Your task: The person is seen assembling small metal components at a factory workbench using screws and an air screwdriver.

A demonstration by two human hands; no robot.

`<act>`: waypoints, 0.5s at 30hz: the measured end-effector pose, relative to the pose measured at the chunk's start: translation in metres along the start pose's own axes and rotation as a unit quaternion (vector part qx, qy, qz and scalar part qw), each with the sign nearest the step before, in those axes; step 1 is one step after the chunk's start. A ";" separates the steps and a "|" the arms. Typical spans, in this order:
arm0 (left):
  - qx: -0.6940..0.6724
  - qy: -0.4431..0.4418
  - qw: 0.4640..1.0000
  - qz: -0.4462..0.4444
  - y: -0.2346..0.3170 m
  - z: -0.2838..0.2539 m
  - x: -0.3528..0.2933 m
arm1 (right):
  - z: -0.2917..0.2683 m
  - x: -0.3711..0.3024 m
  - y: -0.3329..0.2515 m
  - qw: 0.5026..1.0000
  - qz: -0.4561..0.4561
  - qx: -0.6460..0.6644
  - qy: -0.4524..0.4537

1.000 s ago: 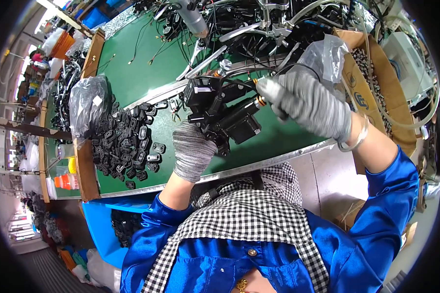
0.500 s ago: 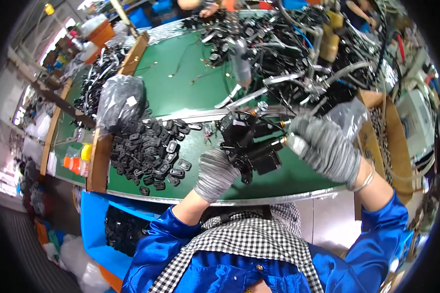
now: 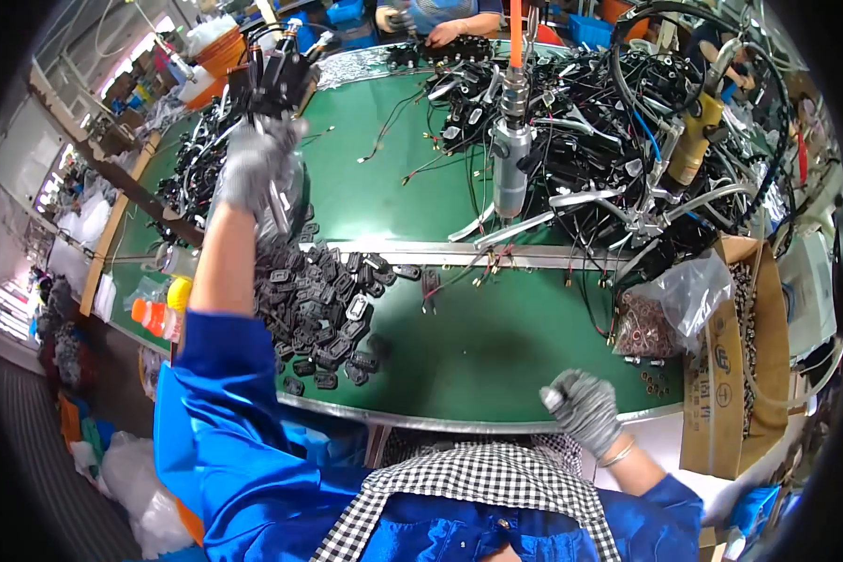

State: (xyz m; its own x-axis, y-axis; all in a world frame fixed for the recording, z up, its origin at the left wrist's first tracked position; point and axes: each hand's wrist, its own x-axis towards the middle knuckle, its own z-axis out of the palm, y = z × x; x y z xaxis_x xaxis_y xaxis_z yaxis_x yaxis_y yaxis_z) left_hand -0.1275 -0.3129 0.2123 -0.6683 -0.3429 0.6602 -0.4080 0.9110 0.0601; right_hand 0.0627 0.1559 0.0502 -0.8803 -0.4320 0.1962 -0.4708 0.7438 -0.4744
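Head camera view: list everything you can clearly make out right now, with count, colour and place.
Workbench: one, green top, centre.
Black assembly: one, black, upper left.
Small parts heap: many, black, left of centre.
Cabled parts pile: many, black and silver, upper right.
Hanging tool: one, silver, top centre.
Yellow tool: one, yellow, upper right.
Plastic bag with pieces: apparently one, clear, right.
Cardboard box: one, brown, far right.
Loose pieces: several, coppery, left of the box.
Bin: one, blue, lower left.
Co-worker: at least one, blue clothing, top.
Apron: one, black-and-white check, bottom centre.
Left hand: one, grey glove, upper left, holding the assembly.
Right hand: one, grey glove, lower right, near the workbench's front edge.
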 end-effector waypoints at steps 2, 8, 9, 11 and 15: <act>-0.331 -0.263 0.880 -0.215 -0.007 0.044 0.053 | 0.022 -0.013 0.001 0.999 0.027 0.032 0.032; -0.138 -0.314 0.918 -0.199 -0.110 0.282 0.083 | 0.042 -0.013 0.001 0.993 0.048 0.078 0.069; -0.072 -0.237 0.966 -0.078 -0.125 0.320 0.072 | 0.044 -0.010 0.006 0.993 0.057 0.077 0.071; -0.019 -0.163 0.985 0.053 -0.113 0.360 0.057 | 0.043 -0.008 0.008 0.991 0.060 0.088 0.075; -0.080 -0.289 0.930 -0.212 -0.051 0.342 0.065 | 0.051 -0.016 0.019 0.992 0.074 0.054 0.089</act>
State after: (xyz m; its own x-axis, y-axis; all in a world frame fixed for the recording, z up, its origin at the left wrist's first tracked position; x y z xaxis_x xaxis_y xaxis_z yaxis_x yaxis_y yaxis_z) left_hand -0.3623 -0.4601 -0.0038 -0.7104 -0.7026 0.0409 -0.6440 0.6723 0.3651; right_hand 0.0710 0.1514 -0.0061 -0.9404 -0.2176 0.2613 -0.3346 0.7291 -0.5971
